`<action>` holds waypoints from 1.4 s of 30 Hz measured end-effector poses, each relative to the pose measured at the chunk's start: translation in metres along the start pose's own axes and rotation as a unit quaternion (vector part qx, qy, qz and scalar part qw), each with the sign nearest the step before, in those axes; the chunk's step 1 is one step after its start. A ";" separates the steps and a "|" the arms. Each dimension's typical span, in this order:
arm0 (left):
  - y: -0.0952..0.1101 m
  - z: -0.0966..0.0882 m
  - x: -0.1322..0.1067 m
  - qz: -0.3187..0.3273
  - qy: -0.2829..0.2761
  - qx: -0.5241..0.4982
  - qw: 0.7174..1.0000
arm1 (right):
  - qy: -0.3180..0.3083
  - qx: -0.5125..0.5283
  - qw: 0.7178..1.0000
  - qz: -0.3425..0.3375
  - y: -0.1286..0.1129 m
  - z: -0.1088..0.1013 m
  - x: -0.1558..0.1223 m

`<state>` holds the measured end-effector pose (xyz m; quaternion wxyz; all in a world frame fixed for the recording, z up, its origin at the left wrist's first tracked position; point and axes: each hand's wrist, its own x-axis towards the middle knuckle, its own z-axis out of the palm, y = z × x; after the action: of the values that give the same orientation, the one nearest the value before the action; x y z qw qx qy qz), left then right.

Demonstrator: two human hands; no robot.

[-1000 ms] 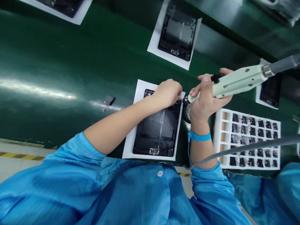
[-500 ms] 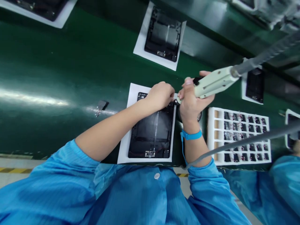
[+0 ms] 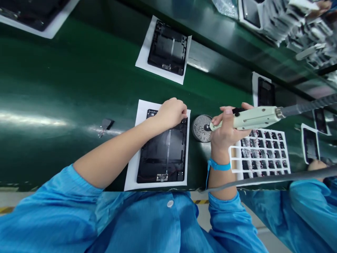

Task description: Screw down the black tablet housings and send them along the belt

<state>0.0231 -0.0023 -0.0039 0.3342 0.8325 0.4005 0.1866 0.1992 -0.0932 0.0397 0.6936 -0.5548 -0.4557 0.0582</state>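
My right hand (image 3: 226, 130) is wrapped round a pale green electric screwdriver (image 3: 255, 118) with a grey cable. Its tip points left, over a round metal dish with a perforated top (image 3: 201, 128). My left hand (image 3: 173, 111) lies across the top right corner of a black tablet housing (image 3: 163, 154), fingers curled inward; whatever they hold is hidden. Under the housing is a white foam sheet (image 3: 131, 175). A small circuit board (image 3: 162, 177) sits at the housing's near edge. A blue wrist strap (image 3: 219, 166) circles my right wrist.
A white tray (image 3: 234, 165) of small black wired parts stands right. One loose black part (image 3: 107, 124) lies left. Another tablet housing (image 3: 168, 49) is further back. Stacked packaged items (image 3: 279, 24) fill the upper right. A co-worker's sleeve (image 3: 308, 200) shows at right.
The screwdriver and my right hand have moved right, from the housing's upper right corner to the metal dish. My left hand stays at the corner. The whole view has shifted.
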 end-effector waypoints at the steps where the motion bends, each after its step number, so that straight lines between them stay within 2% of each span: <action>1: 0.001 -0.001 -0.001 0.003 -0.001 0.006 1.000 | -0.001 -0.002 1.000 0.012 0.000 0.001 -0.001; 4: 0.002 -0.003 -0.002 0.009 -0.007 0.024 1.000 | -0.005 0.006 0.999 0.031 0.001 0.005 -0.003; 20: -0.002 0.001 -0.002 0.016 -0.001 0.029 0.999 | -0.002 -0.006 1.000 0.009 0.013 0.007 -0.005; 25: -0.001 -0.001 -0.002 0.019 0.000 0.024 1.000 | -0.005 0.016 1.000 0.000 0.000 0.007 0.000; 28: 0.001 -0.002 -0.001 0.005 -0.016 0.019 1.000 | 0.006 0.021 1.000 -0.018 -0.018 0.017 0.004; 31: 0.003 -0.002 0.001 0.002 -0.017 0.015 1.000 | -0.010 0.038 0.999 -0.014 -0.026 0.038 0.003; 36: 0.009 -0.006 0.002 -0.004 -0.028 0.031 0.999 | -0.053 0.098 0.994 0.008 -0.003 0.070 -0.012; 39: 0.013 -0.008 0.002 -0.010 -0.035 0.040 0.999 | -0.058 0.089 0.994 0.020 0.007 0.074 -0.019; 42: 0.015 -0.009 0.002 -0.014 -0.034 0.042 0.998 | -0.056 0.073 0.995 0.030 0.006 0.074 -0.020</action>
<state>0.0273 -0.0044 0.0129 0.3150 0.8461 0.4079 0.1361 0.1389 -0.0496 0.0214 0.7037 -0.5120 -0.4713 0.1434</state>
